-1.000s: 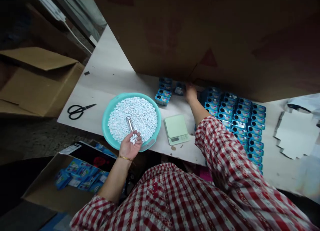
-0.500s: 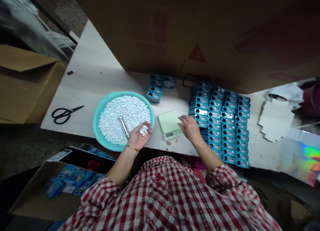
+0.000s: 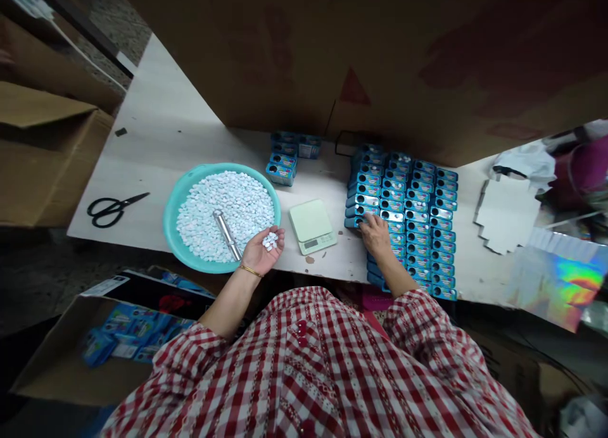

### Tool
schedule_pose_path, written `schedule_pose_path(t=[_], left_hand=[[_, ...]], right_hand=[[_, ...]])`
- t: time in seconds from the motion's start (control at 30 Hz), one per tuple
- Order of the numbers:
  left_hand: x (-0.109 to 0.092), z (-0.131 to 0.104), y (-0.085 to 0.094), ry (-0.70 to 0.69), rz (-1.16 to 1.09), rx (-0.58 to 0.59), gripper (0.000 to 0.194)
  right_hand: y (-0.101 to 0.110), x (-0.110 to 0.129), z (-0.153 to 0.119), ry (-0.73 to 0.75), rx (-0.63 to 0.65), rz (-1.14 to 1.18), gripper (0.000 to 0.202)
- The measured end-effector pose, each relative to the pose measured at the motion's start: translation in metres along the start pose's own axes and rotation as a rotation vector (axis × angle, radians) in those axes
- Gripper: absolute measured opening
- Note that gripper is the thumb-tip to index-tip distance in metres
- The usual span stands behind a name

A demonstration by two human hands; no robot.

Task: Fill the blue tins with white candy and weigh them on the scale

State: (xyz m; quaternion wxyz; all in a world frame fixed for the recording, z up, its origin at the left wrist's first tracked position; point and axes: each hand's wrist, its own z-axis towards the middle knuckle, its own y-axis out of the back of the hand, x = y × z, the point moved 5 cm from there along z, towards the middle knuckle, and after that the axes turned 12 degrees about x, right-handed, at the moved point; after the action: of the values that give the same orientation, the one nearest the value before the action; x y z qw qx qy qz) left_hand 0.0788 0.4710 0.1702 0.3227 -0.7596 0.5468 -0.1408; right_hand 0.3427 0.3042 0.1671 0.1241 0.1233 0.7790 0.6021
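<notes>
My left hand (image 3: 262,250) is palm up and cupped around a small pile of white tablets (image 3: 270,241), beside the right rim of a turquoise basin (image 3: 171,205). Loose white tablets (image 3: 199,210) fill the basin, and a shiny metal tube-shaped scoop (image 3: 226,233) lies on them. My right hand (image 3: 377,235) rests at the left column of the rows of small blue boxes (image 3: 418,238). Its fingers are bent together on the top of one box; what they pinch, if anything, is hidden. A pale green kitchen scale (image 3: 311,219) stands between the hands.
More blue boxes (image 3: 282,169) stand behind the scale. A large cardboard carton (image 3: 294,58) blocks the back. Black scissors (image 3: 114,210) lie at the left, with an open carton of blue packs (image 3: 137,330) below the table edge. White card (image 3: 507,213) lies right.
My right hand has moved right, from beside the scale onto the blue boxes. My left hand still cups the tablets by the basin. The view has shifted slightly.
</notes>
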Motion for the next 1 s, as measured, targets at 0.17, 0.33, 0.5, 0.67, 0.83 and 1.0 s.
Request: schedule_pose_path(t=[0.17,0.33,0.5,0.67,0.83,1.0], left_hand=[[-0.003,-0.005,0.007,-0.032,-0.019,-0.005,0.019],[-0.001,-0.003,0.004,-0.044,-0.019,0.082,0.021],[0.003,-0.006,0.004,-0.019,-0.002,0.146,0.024],[0.018,-0.012,0.016,0.061,0.018,0.140,0.033],[0.024,-0.022,0.034,0.058,-0.045,0.065,0.034],[0.023,-0.029,0.047,0.043,-0.067,-0.035,0.029]], right_hand=[[0.039,0.048,-0.003,0.155,-0.053,0.010,0.026],[0.049,0.120,0.032,0.391,0.018,0.034,0.026],[0.043,0.153,0.037,0.397,-0.028,0.190,0.027],[0.054,0.216,0.007,0.494,0.036,0.340,0.036],[0.055,0.245,0.003,0.465,0.150,0.369,0.032],[0.049,0.244,0.005,0.490,0.219,0.345,0.021]])
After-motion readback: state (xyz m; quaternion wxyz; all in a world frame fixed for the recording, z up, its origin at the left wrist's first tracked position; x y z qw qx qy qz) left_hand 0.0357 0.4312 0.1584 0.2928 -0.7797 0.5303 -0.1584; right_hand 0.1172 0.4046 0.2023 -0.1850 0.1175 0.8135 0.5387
